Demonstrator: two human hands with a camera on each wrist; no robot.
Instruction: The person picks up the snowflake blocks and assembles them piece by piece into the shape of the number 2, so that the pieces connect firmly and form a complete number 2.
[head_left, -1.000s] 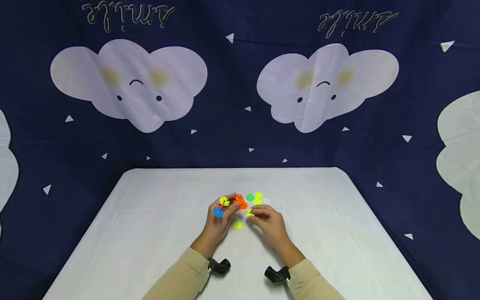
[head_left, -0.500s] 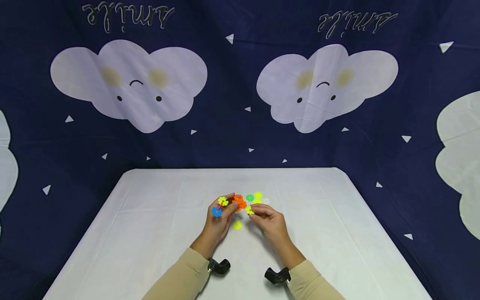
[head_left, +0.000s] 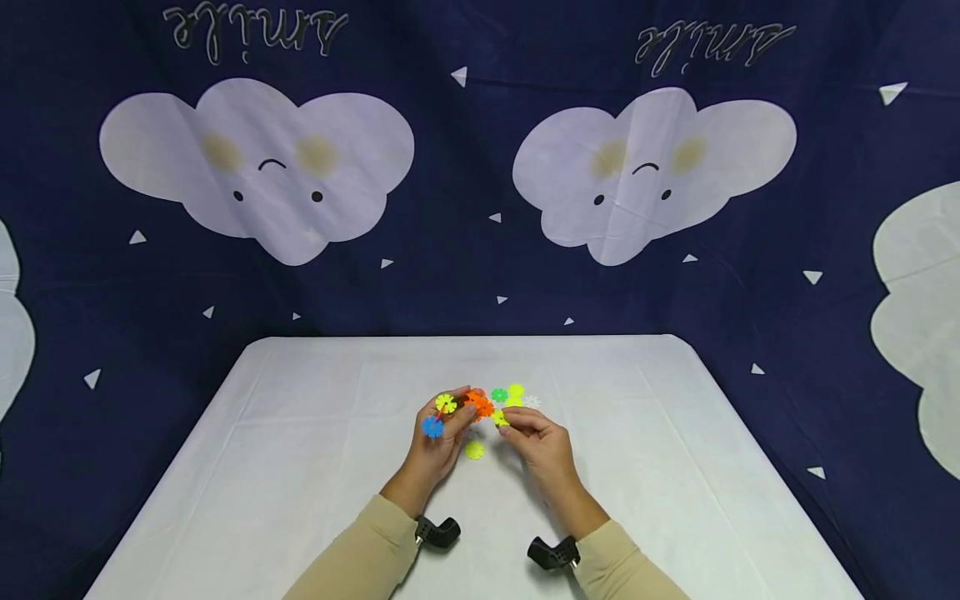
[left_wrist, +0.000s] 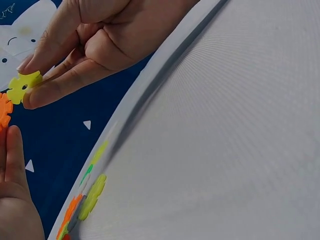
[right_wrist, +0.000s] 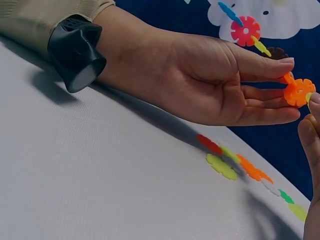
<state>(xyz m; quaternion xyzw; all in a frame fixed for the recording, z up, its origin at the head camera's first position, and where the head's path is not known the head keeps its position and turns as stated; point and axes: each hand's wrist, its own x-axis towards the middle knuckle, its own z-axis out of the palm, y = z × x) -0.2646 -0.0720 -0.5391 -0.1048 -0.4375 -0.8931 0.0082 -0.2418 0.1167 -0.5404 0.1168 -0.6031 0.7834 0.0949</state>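
Note:
My left hand [head_left: 435,450] holds a chain of slotted plastic snowflake discs between thumb and fingers. In the right wrist view the chain runs from a blue disc [right_wrist: 230,13] through a pink disc [right_wrist: 245,32], a yellow one and a dark brown disc [right_wrist: 278,53] to an orange disc [right_wrist: 300,93] at the fingertips. My right hand [head_left: 547,450] pinches a yellow snowflake disc [left_wrist: 22,87] by its edge. In the left wrist view that disc meets the rim of the orange disc [left_wrist: 5,110]. Both hands are raised above the white table [head_left: 300,500].
Loose discs lie beyond and below the hands: a green disc [head_left: 499,396], a yellow-green disc [head_left: 517,390], a white disc [head_left: 532,402] and a nearer yellow disc [head_left: 475,451]. In the right wrist view a red disc [right_wrist: 209,144] lies among them. A dark blue cloud-print cloth [head_left: 465,167] hangs behind.
The yellow disc in my right hand has moved slightly up against the orange disc. The blue end of the chain has shifted a little left. Both arms are otherwise nearly still.

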